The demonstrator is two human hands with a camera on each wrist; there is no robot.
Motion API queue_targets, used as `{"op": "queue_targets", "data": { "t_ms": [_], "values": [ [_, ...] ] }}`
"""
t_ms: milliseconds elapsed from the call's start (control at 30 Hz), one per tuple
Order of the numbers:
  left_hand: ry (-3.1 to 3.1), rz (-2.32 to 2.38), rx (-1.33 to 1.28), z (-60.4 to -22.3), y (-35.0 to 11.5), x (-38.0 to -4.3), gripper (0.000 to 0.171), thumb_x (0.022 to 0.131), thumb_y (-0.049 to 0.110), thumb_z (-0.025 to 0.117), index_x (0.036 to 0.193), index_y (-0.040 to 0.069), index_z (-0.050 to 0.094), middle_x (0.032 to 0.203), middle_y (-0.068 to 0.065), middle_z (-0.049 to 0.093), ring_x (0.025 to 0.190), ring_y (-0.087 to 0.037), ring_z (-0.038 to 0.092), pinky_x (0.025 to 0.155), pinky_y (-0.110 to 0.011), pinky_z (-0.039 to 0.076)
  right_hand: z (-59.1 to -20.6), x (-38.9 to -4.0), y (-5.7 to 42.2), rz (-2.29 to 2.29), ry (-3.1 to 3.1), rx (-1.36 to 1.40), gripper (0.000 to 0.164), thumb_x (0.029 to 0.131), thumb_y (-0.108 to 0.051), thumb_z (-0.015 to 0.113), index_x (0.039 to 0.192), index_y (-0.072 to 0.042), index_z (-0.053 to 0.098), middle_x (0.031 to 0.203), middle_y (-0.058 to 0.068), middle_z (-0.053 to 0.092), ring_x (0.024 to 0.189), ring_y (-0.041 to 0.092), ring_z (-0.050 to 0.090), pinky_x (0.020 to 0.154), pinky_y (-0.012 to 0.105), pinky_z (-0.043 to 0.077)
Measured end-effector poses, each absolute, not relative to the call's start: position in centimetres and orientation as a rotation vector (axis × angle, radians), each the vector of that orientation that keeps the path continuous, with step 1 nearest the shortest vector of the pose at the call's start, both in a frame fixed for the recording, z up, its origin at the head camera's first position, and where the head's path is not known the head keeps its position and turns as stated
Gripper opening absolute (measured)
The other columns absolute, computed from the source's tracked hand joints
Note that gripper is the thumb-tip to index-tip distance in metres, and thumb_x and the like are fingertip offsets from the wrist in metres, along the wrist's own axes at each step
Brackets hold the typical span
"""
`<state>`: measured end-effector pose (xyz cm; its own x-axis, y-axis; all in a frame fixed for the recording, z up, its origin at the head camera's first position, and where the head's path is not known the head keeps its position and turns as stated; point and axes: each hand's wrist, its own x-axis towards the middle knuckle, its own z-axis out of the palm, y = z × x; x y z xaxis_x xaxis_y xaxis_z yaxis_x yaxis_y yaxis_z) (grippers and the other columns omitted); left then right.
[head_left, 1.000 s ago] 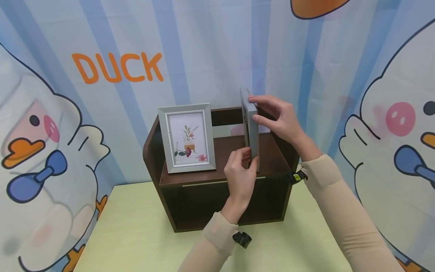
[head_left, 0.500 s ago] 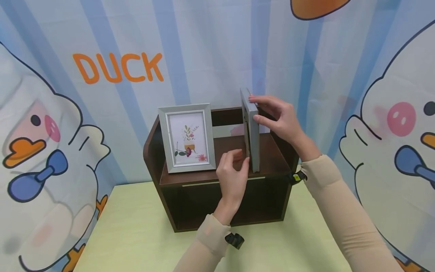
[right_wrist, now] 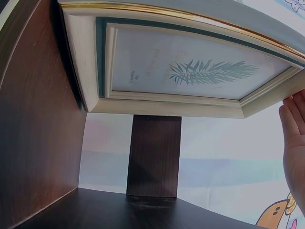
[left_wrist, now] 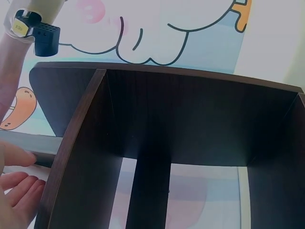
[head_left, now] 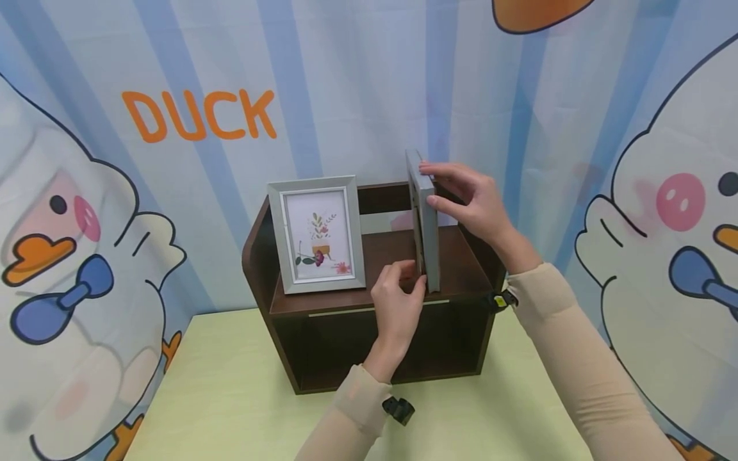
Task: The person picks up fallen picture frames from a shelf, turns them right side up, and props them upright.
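Note:
A grey picture frame (head_left: 429,230) stands upright and nearly edge-on on the right part of a dark brown shelf (head_left: 380,298). Its front, in the right wrist view, has a cream and gold border around a green leaf print (right_wrist: 214,71). My right hand (head_left: 475,202) pinches the frame's upper corner, thumb on the near edge and fingers over the top. Low on the frame's left side, my left hand (head_left: 398,307) touches it with the thumb, its other fingers loosely bent. A second picture frame (head_left: 277,243), with a flower print, leans upright at the shelf's left.
The shelf's lower compartment (head_left: 346,352) opens toward me, and its side panels (head_left: 256,269) rise at both ends. Under it lies a pale yellow-green table (head_left: 219,384). A striped blue curtain (head_left: 357,96) with duck drawings hangs close behind and beside it.
My left hand came away from the frame's lower edge, moved left, then returned with its thumb against the frame. The right hand and both frames stay almost still.

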<state>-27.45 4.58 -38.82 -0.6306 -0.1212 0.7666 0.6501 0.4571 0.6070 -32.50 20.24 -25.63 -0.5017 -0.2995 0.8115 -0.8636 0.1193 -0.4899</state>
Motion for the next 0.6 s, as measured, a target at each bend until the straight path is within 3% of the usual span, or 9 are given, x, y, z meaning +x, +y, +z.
{"op": "queue_targets", "data": {
  "t_ms": [600],
  "values": [
    [-1.914, -1.22, -0.401, -38.5, 2.8, -28.0, 0.01, 0.081, 0.004, 0.072, 0.09, 0.006, 0.07, 0.084, -0.005, 0.066, 0.075, -0.015, 0.065, 0.068, -0.026, 0.055, -25.4, -32.6, 19.3, 1.363, -1.895, 1.156, 0.043, 0.081, 0.007, 0.068, 0.123, 0.0, 0.061, 0.13, 0.018, 0.058, 0.124, 0.021, 0.053, 0.105, 0.03, 0.042]
  ]
}}
